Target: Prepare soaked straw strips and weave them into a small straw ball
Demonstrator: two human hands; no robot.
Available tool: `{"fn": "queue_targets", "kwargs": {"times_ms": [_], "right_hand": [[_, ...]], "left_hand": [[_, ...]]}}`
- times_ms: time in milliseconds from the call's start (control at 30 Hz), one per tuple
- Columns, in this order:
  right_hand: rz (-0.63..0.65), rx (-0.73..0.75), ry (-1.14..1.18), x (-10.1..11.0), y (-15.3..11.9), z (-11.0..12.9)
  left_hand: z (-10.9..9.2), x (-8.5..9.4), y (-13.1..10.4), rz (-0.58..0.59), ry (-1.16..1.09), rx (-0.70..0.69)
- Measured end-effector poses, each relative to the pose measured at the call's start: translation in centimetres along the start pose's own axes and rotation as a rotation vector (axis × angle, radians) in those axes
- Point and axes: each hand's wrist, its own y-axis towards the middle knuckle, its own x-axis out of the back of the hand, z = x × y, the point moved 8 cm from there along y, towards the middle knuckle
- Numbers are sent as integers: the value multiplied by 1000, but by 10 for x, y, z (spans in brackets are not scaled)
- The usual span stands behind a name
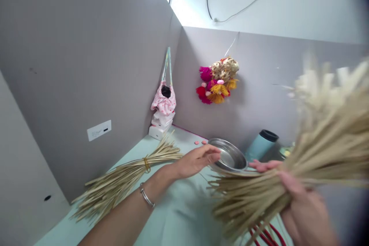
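Where right fingers wrap round, straw bundle narrows.

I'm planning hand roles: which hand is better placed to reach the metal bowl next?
Probably the left hand: it looks empty and near the metal bowl, while the right hand grips a straw bundle.
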Motion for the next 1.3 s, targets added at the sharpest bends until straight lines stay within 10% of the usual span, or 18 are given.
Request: {"fn": "queue_targets", "kwargs": {"times_ms": [233, 433, 533, 900, 1133, 1300], "right_hand": [[-366, -48, 373, 63, 23, 12], [-392, 17, 351, 75, 31, 6], [-375, -58, 348, 68, 32, -1], [-328, -84, 438, 53, 34, -9], [-224, -36, 374, 43, 33, -5], [-220, -52, 364, 40, 32, -7]], "left_hand": [[64, 12, -25, -190, -125, 185], [98, -68, -55, 335, -244, 417], [99, -82, -62, 399, -222, 438], [84, -72, -60, 426, -194, 382], [47, -31, -53, 436, 58, 315], [68, -30, -54, 421, 89, 333]]}}
